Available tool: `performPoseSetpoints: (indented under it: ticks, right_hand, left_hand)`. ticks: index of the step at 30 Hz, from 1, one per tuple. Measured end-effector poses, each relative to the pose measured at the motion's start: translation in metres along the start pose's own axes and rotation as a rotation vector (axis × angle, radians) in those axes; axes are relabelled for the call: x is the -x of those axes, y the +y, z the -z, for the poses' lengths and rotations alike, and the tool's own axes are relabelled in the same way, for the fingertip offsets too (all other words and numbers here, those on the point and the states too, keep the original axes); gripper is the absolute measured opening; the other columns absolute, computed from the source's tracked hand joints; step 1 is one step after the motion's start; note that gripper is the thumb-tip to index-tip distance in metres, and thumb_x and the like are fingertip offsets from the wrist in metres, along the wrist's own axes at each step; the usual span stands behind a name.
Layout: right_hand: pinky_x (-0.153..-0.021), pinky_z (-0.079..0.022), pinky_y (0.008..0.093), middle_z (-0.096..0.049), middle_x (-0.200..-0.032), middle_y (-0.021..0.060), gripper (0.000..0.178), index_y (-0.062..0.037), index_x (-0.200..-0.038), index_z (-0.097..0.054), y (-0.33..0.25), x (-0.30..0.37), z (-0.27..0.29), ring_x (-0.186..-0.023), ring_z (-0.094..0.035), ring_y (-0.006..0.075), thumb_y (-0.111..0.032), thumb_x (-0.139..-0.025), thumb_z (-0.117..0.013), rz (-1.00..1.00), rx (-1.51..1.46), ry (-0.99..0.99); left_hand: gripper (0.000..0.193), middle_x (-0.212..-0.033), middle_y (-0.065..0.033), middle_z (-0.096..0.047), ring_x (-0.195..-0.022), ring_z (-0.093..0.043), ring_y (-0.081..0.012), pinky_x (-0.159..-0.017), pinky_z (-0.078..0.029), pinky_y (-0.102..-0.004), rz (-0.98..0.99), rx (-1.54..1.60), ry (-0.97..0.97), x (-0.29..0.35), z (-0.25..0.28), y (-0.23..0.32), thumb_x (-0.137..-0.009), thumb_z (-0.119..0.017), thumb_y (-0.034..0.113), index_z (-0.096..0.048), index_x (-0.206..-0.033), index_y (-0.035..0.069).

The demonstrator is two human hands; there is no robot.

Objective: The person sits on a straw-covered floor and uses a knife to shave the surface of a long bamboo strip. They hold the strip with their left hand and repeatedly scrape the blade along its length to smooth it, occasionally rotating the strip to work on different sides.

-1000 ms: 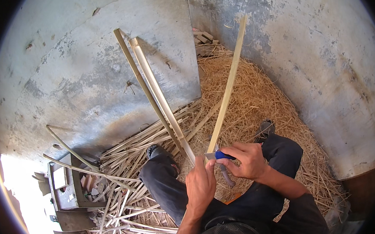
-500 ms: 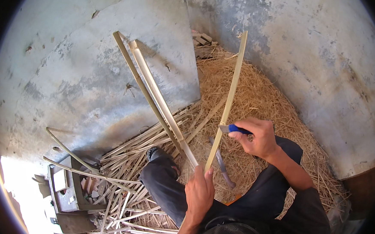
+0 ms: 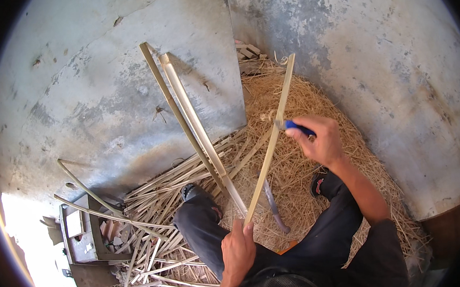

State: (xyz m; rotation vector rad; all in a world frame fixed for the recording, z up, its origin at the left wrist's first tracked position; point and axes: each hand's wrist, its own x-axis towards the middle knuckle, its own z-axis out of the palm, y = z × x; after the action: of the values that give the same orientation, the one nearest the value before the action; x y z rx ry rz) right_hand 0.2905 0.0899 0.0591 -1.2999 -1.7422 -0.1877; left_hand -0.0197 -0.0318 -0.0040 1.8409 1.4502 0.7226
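Note:
A long, pale bamboo strip (image 3: 263, 169) slants up and away from my lap. My left hand (image 3: 238, 249) is closed round its near end. In my right hand (image 3: 320, 139) is a knife with a blue handle (image 3: 299, 127), its blade lying across the strip above the middle. Thin curled shavings (image 3: 282, 61) hang near the strip's far end, and more curls gather by the blade. Just left of the strip, a round bamboo pole (image 3: 174, 106) and a split bamboo length (image 3: 193, 119) lean against the wall.
Shavings (image 3: 307, 107) heap in the corner between two stained walls (image 3: 110, 82). Many split strips (image 3: 153, 185) lie at the left, beside a grey box (image 3: 83, 236) holding scraps. A curved grey bar (image 3: 274, 209) lies between my legs. Bricks (image 3: 248, 50) show at the back.
My right hand has pushed the knife away from me along the strip, and curls have formed at the blade. The left hand and strip have shifted slightly nearer and to the left.

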Motion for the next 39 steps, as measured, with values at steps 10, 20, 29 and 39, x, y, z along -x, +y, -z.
performPoseSetpoints:
  ticks: [10, 20, 29, 39]
  right_hand:
    - [-0.049, -0.041, 0.0333, -0.073, -0.067, 0.0036, 0.039, -0.0107, -0.11, -0.087, 0.11, -0.063, 0.035, -0.051, -0.056, 0.0123, -0.047, -0.103, -0.075, -0.296, 0.289, 0.062]
    - [-0.072, -0.057, 0.0489, -0.077, -0.081, 0.0135, 0.034, -0.0104, -0.098, -0.084, 0.024, 0.015, 0.018, -0.076, -0.075, 0.0346, -0.043, -0.097, -0.077, -0.384, 0.419, -0.781]
    - [-0.067, -0.057, 0.0453, -0.076, -0.081, 0.014, 0.037, -0.0044, -0.101, -0.081, -0.009, 0.032, 0.021, -0.071, -0.074, 0.0342, -0.041, -0.098, -0.079, -0.339, 0.356, -0.519]
    - [-0.054, -0.052, 0.0375, -0.069, -0.078, 0.0058, 0.029, -0.0092, -0.106, -0.079, -0.081, 0.076, -0.004, -0.062, -0.069, 0.0242, -0.035, -0.094, -0.085, -0.029, -0.145, -0.238]
  left_hand:
    - [0.024, -0.073, -0.0261, -0.066, -0.072, -0.067, -0.0519, -0.064, -0.049, -0.0597, 0.08, -0.012, -0.151, 0.043, 0.025, -0.029, -0.113, -0.055, 0.024, -0.058, -0.106, 0.001]
    - [0.026, -0.072, -0.0276, -0.062, -0.071, -0.063, -0.0528, -0.064, -0.044, -0.0605, 0.024, 0.069, -0.017, -0.005, 0.01, -0.031, -0.115, -0.052, 0.023, -0.057, -0.103, 0.0]
    - [0.026, -0.071, -0.0279, -0.06, -0.072, -0.062, -0.0536, -0.063, -0.044, -0.0595, 0.017, 0.151, 0.009, -0.034, 0.008, 0.001, -0.114, -0.053, 0.022, -0.057, -0.104, -0.001]
    - [0.023, -0.076, -0.0289, -0.063, -0.071, -0.063, -0.0533, -0.063, -0.045, -0.0588, -0.104, 0.145, -0.009, -0.044, -0.002, 0.029, -0.113, -0.058, 0.021, -0.056, -0.114, -0.002]
